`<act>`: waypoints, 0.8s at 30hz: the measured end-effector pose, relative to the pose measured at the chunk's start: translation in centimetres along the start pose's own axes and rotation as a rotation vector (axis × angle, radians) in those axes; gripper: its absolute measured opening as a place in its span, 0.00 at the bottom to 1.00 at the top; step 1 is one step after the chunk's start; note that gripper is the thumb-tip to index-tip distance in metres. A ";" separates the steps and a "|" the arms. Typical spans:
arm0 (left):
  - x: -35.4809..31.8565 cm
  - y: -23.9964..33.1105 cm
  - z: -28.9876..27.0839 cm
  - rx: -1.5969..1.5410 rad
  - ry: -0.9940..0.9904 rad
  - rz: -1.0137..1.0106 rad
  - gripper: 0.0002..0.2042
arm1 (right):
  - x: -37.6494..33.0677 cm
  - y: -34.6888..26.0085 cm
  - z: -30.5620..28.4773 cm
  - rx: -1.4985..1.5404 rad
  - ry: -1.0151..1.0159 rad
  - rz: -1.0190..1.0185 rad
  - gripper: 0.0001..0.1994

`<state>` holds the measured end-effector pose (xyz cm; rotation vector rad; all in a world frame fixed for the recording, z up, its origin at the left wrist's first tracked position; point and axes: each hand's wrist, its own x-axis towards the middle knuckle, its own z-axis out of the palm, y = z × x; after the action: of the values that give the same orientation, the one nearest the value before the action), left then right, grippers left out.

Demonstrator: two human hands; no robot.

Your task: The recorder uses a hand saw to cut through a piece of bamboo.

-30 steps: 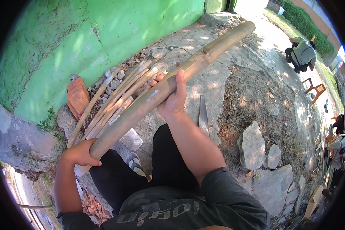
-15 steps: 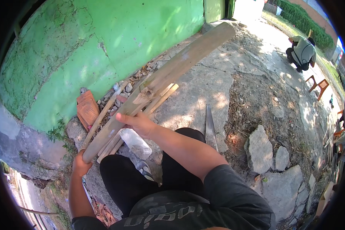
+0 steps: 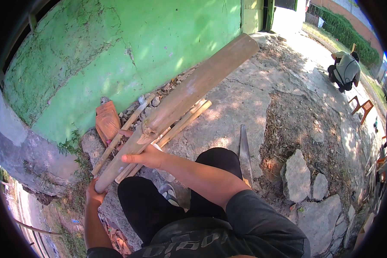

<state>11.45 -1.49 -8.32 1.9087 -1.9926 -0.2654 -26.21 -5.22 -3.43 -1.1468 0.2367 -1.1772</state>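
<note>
A thick, dull-brown bamboo pole [image 3: 193, 88] slants from my lap up to the far right, with a rough node partway along it. My left hand [image 3: 95, 194] is wrapped round its near end. Just below the node, my right hand [image 3: 145, 157] grips it from the right side, thumb along its face. Underneath lie several thinner bamboo poles [image 3: 188, 122], partly hidden by the thick one and my right hand. A narrow strip of wood [image 3: 124, 131] rests to its left, by the wall.
A hand saw [image 3: 244, 150] lies beside my right knee. Broken concrete slabs [image 3: 297, 176] are on the right. Stacked orange tiles [image 3: 108, 122] and rubble line the green wall [image 3: 159, 43]. A person [image 3: 346, 71] crouches at far right, near a brown plastic stool [image 3: 365, 109].
The thick pole has turned a little, its far end lower against the wall. My right hand has dropped slightly along it. The white block beneath my right hand is now mostly hidden.
</note>
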 end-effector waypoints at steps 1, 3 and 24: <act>-0.1 -0.5 0.2 -0.002 0.000 -0.002 0.36 | 0.1 0.2 0.1 -0.015 -0.010 -0.001 0.52; -0.4 -2.4 0.9 0.013 0.031 -0.002 0.36 | 0.2 0.5 0.4 -0.045 -0.040 0.008 0.51; 0.2 1.0 2.2 0.040 0.280 -0.167 0.27 | 2.3 -3.5 -2.0 -0.070 0.101 0.174 0.46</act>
<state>9.68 -1.89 -9.93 2.0147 -1.6735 0.0013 -28.64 -8.04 -0.62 -1.1052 0.4493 -1.0801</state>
